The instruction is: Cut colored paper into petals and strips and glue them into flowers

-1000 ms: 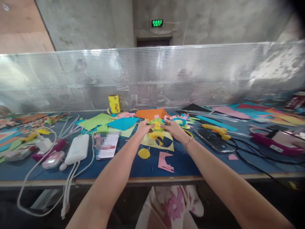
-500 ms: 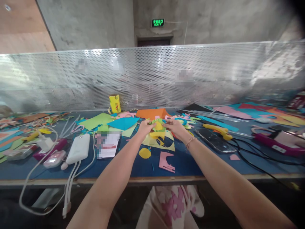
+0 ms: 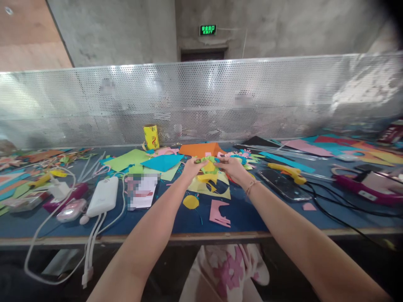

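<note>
Both of my arms reach forward over the blue table (image 3: 189, 222). Between my hands is a small yellow and green paper flower (image 3: 209, 165). My left hand (image 3: 192, 166) pinches its left edge, and my right hand (image 3: 231, 166) grips it from the right; some fingertips are hidden. Below the flower lies a pale yellow sheet (image 3: 201, 188) with round cut-outs. Nearer to me are a yellow paper disc (image 3: 191, 202) and a pink paper scrap (image 3: 219, 212) with cut edges. An orange sheet (image 3: 200, 149) lies just beyond my hands.
To the left are a phone (image 3: 144, 192) and a white power bank (image 3: 103, 196) with cables hanging over the edge. On the right lie a dark phone (image 3: 283, 186) and a yellow glue gun (image 3: 288, 171). A perforated metal screen (image 3: 195, 100) stands behind, with a yellow packet (image 3: 151, 136) before it.
Almost nothing differs. Both hands stay at the paper flower, and the whole view has shifted very slightly.
</note>
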`<state>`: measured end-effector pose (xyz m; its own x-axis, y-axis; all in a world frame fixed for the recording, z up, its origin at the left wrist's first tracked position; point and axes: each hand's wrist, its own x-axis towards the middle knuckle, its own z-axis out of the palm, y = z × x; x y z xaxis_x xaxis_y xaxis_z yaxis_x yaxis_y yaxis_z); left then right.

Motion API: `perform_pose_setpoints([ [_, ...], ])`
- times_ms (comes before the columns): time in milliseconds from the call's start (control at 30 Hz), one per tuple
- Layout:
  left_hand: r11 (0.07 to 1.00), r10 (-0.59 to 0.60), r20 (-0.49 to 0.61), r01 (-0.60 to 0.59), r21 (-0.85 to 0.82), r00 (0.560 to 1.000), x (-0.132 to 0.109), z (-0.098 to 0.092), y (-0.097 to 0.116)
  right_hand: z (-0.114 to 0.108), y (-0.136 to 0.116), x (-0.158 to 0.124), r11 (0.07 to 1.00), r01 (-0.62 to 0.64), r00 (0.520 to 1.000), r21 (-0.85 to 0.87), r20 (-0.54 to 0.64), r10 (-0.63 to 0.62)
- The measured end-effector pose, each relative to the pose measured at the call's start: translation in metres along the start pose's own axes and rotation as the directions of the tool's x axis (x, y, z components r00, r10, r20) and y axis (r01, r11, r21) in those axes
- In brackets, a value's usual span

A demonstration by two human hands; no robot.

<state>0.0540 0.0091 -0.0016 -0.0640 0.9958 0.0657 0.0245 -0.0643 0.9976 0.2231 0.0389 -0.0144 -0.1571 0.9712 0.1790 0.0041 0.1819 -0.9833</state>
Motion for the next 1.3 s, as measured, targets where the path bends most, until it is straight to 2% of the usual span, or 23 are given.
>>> perform_pose_setpoints([
  [100, 1.0, -0.001, -0.016, 0.0, -0.018, 1.0, 0.0, 0.001, -0.001, 0.002, -0.002, -0.002, 1.0, 0.004, 1.0, 0.016, 0.017, -0.004],
  [433, 0.995, 0.07, 0.003, -0.07, 0.073, 0.998, 0.007, -0.002, -0.008, 0.005, -0.001, -0.004, 1.0, -0.01, 0.997, 0.006, 0.077, 0.01],
  [700, 0.998, -0.048, 0.042, 0.049, -0.04, 0.998, -0.005, 0.002, 0.004, 0.001, -0.003, -0.002, 0.998, 0.028, 0.995, -0.058, 0.098, -0.022],
  [867, 1.0, -0.031, 0.024, 0.03, 0.005, 0.999, -0.006, 0.001, 0.004, 0.003, -0.003, -0.005, 0.996, 0.015, 0.988, -0.083, 0.153, -0.003],
  [967, 0.999, -0.034, 0.003, 0.034, 0.011, 0.999, -0.004, -0.001, 0.003, 0.004, -0.003, -0.006, 0.99, 0.015, 0.989, -0.142, 0.146, 0.006],
  [1067, 0.999, -0.039, -0.049, 0.039, 0.009, 0.998, -0.002, -0.003, 0.002, 0.004, -0.005, -0.005, 0.977, 0.019, 0.996, -0.213, 0.09, 0.001],
  [1167, 1.0, -0.027, -0.177, 0.025, -0.017, 0.984, 0.005, -0.007, -0.001, 0.001, -0.008, -0.003, 0.937, 0.027, 1.0, -0.349, 0.02, -0.022],
  [1300, 0.997, -0.016, -0.325, -0.008, -0.074, 0.946, 0.014, -0.013, -0.005, -0.003, -0.008, -0.001, 0.793, 0.171, 0.985, -0.585, 0.071, -0.159],
])
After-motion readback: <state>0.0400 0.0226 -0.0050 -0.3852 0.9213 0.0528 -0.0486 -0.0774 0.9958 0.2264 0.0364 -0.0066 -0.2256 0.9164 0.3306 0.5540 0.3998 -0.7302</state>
